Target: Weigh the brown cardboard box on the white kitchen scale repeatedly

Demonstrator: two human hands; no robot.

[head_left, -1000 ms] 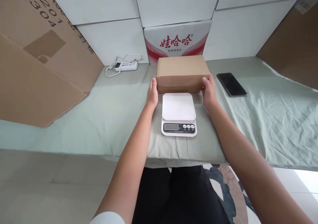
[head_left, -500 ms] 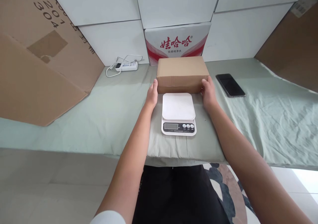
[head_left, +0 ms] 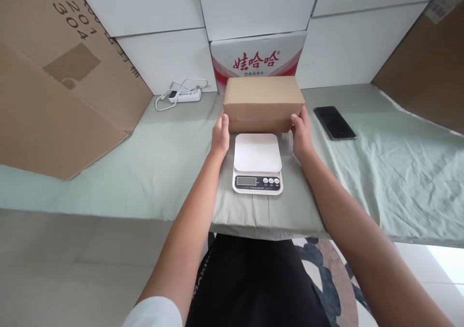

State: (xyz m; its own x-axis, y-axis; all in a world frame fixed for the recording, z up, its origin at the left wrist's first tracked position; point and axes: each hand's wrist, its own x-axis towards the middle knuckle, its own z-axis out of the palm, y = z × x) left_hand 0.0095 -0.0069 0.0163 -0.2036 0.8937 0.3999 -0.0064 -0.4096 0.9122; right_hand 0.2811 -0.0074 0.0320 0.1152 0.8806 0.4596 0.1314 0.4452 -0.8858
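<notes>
A brown cardboard box [head_left: 264,92] is between my two hands, just behind the kitchen scale. My left hand [head_left: 220,134] grips its left end, thumb up along the side. On the right end, my right hand [head_left: 302,129] holds the lower corner, its thumb on the front face. The fingers behind and under the box are hidden. The white digital kitchen scale [head_left: 257,153] lies flat on the cloth between my forearms, its platform bare and its display blank, with several round buttons beside the display.
A black phone [head_left: 335,123] lies right of my right hand. At the back left is a white power strip [head_left: 185,96] with a cable. A red-and-white carton [head_left: 258,58] stands behind the box. Large cardboard sheets [head_left: 54,99] flank the green-cloth table [head_left: 145,172].
The cardboard box has risen slightly and shifted a little left, with both hands still on it. The view has shifted slightly; the scale stays in its place on the table.
</notes>
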